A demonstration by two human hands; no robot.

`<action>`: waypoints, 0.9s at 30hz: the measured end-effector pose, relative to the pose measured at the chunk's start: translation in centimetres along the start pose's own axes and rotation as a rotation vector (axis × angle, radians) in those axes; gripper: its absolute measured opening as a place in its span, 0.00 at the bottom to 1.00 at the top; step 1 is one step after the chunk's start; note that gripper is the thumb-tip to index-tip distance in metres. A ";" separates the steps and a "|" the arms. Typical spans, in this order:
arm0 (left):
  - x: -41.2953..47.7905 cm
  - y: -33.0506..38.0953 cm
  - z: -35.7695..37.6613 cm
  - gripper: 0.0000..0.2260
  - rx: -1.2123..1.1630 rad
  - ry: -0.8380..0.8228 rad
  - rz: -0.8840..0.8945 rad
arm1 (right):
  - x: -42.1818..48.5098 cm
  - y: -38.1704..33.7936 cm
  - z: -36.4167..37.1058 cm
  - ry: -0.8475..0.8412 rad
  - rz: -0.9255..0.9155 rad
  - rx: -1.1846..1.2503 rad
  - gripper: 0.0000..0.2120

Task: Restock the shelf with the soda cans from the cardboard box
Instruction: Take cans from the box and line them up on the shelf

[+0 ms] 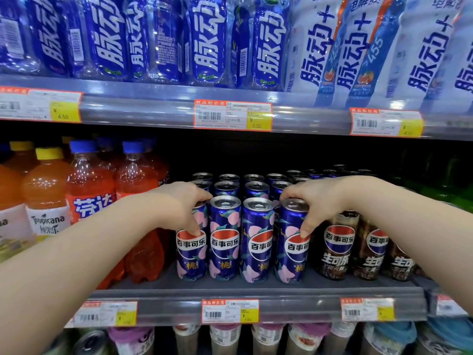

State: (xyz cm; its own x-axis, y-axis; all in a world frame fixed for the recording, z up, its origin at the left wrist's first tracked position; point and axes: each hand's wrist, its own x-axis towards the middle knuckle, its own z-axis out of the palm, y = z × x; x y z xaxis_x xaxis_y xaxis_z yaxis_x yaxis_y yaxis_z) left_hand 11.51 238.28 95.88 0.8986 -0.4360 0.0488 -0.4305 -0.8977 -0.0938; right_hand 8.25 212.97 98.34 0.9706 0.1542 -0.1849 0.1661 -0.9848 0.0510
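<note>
Drinks aisle: my left hand (179, 203) grips leftmost can (191, 252), right hand (317, 201) grips rightmost can (291, 254), both in front row on shelf (256, 294). Rows behind seemingly full, dark back unclear. Cardboard box unseen; leftover stock unknown.

Blue peach-patterned cans (224, 239), grey shelf (256, 295)

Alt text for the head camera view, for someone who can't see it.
A person's left hand grips the leftmost tall purple peach-cola can and the right hand the rightmost can of a four-can front row on a grey metal shelf. Orange drink bottles stand left.
</note>
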 end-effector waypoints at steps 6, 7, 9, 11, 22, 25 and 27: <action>0.1 0.0 -0.1 0.39 0.000 -0.032 -0.004 | 0.6 -2.4 -0.3 0.104 -0.081 0.123 0.41; 0.1 0.1 -0.1 0.41 -0.014 -0.035 -0.013 | 0.9 -2.9 -0.1 0.126 -0.081 0.109 0.44; 0.1 0.4 -0.1 0.43 -0.076 -0.015 -0.030 | 1.5 -3.6 0.3 0.122 -0.073 0.096 0.46; 0.2 0.9 0.1 0.42 -0.117 0.045 -0.019 | 1.8 -3.8 0.5 0.111 -0.089 0.087 0.39; 0.3 0.9 1.0 0.35 -0.252 0.088 0.006 | 2.2 -3.2 0.2 0.072 -0.072 0.118 0.42; 0.5 1.0 1.1 0.34 -0.271 0.099 0.014 | 2.1 -3.4 0.1 0.067 -0.082 0.117 0.44; 0.6 0.9 1.2 0.34 -0.256 0.095 0.020 | 2.1 -3.6 0.0 0.072 -0.093 0.103 0.41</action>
State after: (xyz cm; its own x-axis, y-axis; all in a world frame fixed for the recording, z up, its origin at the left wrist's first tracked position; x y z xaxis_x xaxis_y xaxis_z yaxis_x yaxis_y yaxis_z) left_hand 11.71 237.26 94.64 0.8829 -0.4469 0.1441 -0.4664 -0.8702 0.1587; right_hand 9.67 216.81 97.74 0.9626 0.2464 -0.1128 0.2404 -0.9685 -0.0647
